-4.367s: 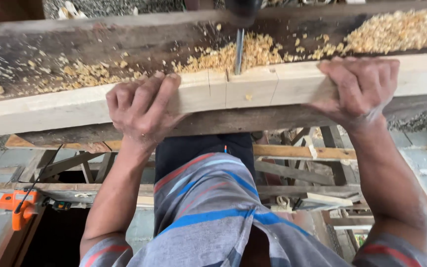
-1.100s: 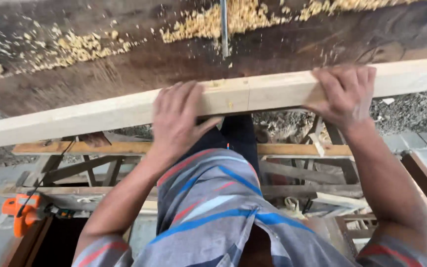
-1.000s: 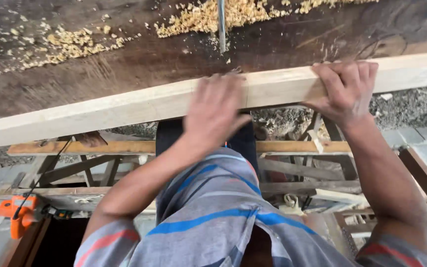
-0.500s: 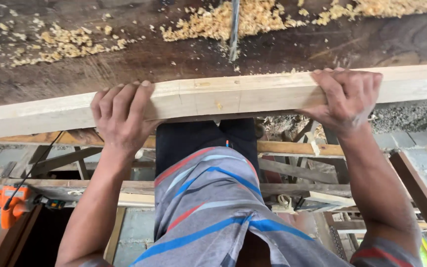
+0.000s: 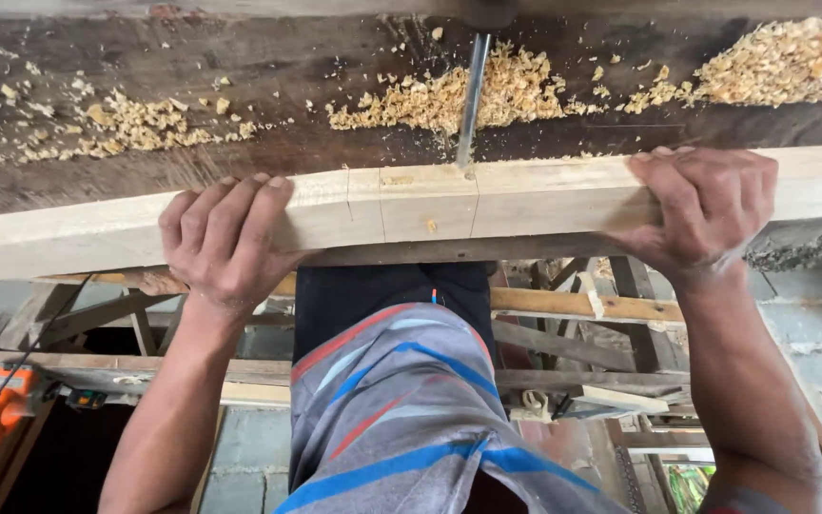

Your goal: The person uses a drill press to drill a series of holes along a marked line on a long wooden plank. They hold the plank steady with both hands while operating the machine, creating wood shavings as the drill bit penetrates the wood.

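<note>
Pale wood beam [image 5: 430, 205] gripped w/ left hand [image 5: 225, 243] & right hand [image 5: 701, 209], fingers curled over.

Pale beam [image 5: 430, 205] — striped grey shirt [image 5: 411, 409]

We have one view only, from a camera worn on the head, looking steeply down and forward past the striped shirt [image 5: 411, 419]. It sits close over the dark bench [image 5: 240, 76], whose near edge crosses the upper frame, with the floor [image 5: 811, 324] far below.
</note>
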